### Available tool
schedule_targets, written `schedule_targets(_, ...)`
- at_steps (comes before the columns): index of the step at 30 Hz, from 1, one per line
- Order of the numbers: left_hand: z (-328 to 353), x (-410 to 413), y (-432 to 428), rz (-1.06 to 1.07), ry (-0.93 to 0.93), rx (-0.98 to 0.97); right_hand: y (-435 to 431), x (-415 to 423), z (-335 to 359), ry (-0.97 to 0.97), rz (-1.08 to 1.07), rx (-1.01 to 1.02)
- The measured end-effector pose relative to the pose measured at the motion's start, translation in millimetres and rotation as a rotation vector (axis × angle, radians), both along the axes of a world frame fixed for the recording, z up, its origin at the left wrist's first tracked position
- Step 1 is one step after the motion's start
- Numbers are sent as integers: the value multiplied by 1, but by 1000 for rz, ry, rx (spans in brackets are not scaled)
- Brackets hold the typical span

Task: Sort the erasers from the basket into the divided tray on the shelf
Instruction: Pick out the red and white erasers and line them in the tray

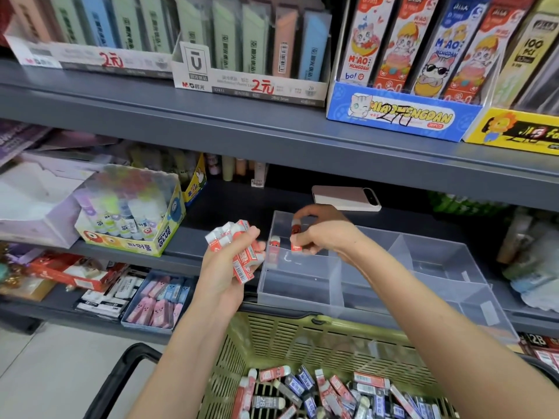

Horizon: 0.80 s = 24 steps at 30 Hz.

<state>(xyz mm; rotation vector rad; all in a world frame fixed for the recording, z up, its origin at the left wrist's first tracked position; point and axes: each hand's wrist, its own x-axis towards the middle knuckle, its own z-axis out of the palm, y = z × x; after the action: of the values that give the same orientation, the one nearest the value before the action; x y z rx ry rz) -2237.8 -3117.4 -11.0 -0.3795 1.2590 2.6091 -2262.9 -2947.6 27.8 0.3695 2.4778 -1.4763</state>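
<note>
The shelf (pixel 230 207) carries the clear divided tray (pixel 296 294). The green basket (pixel 302 337) sits just below the tray's front wall, holding loose erasers (pixel 332 391) in red and dark sleeves. My left hand (pixel 223 276), just left of the tray, is curled round a bunch of red erasers (pixel 242 255). My right hand (pixel 326 234) pinches a red eraser (pixel 296 247) (perhaps two) over the tray's back-left compartment, beside the standing eraser (pixel 274 249) in it. I should set mine upright, snug against that one, and let go only once it touches the compartment's bottom.
</note>
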Motion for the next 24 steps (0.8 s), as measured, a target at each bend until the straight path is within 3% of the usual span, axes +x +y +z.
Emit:
schedule_targets(3, -2, 0, -2, -8, -9, -9, -8, -8, -12, 60, 155, 331)
schedule_targets(5, -3, 1, -3, -15, -8, -22, -11, -12, -19, 45, 217, 445)
schedule_targets(17, -4, 1, -3, -27, 26, 21, -11, -24, -23, -132, 258, 611)
schedule_targets(24, -3, 1, -4, -24, 21, 67, -13, -18, -13, -121, 271, 682)
